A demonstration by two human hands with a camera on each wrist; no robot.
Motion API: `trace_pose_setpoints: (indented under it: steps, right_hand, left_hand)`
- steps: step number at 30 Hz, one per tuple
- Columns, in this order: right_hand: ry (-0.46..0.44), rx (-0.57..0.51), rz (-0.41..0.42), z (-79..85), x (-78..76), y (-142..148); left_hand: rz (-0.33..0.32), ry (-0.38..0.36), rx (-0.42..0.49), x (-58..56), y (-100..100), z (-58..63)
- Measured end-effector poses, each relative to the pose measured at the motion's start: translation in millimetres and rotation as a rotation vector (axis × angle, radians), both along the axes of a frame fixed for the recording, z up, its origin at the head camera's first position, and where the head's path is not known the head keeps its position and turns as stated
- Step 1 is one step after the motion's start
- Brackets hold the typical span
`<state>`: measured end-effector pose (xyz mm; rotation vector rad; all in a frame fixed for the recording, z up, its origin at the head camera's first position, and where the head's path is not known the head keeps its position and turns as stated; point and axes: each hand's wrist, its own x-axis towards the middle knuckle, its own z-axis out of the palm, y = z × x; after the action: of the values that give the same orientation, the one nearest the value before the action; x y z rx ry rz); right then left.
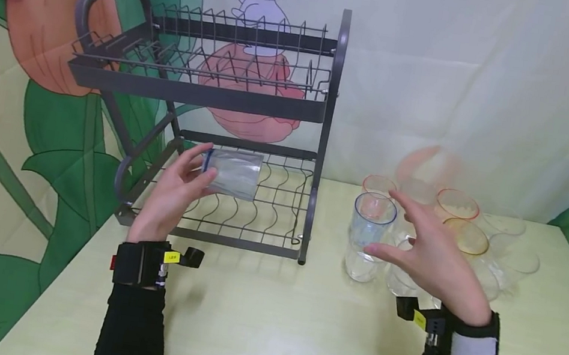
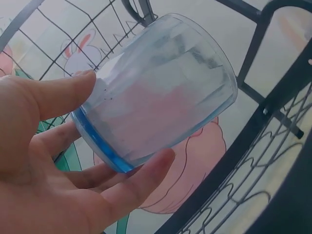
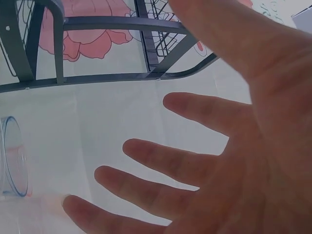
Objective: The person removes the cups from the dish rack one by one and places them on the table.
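In my left hand (image 1: 170,195) is a clear drinking glass (image 1: 237,175) with a blue rim, lying nearly sideways with its base toward the right. Thumb and fingers grip it around the rim end, as the left wrist view shows the glass (image 2: 161,92) close up. It is over the lower shelf of a dark grey dish rack (image 1: 198,94). My right hand (image 1: 437,259) has its fingers spread and holds nothing. Just left of its thumb and fingertips, a second blue-rimmed glass (image 1: 366,230) stands among other glasses; the right wrist view catches its rim (image 3: 24,170).
Several clear glasses crowd the table's right side, including a yellow-rimmed one (image 1: 466,236) and a red-rimmed one (image 1: 457,203), partly behind my right hand. The rack's upper tier has wire slots (image 1: 245,69). A printed cloth (image 1: 443,60) hangs behind the table (image 1: 263,326).
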<state>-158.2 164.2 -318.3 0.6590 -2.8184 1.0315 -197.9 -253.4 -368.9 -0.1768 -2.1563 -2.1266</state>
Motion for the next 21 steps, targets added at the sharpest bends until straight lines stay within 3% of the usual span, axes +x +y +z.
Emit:
trace_pose_setpoints:
  steps: [5,13,21]
  right_hand:
    - [0.023,-0.043,0.035,1.2,-1.5,-7]
    - [0.060,-0.079,0.083,-1.6,-5.5,-19]
    - [-0.002,-0.116,0.120,-4.2,-9.4,-31]
  left_hand:
    - [-0.058,0.015,0.060,1.5,13,3.8]
    - [-0.124,0.017,0.083,-2.5,37,6.5]
    - [-0.160,0.005,0.134,2.0,53,8.9]
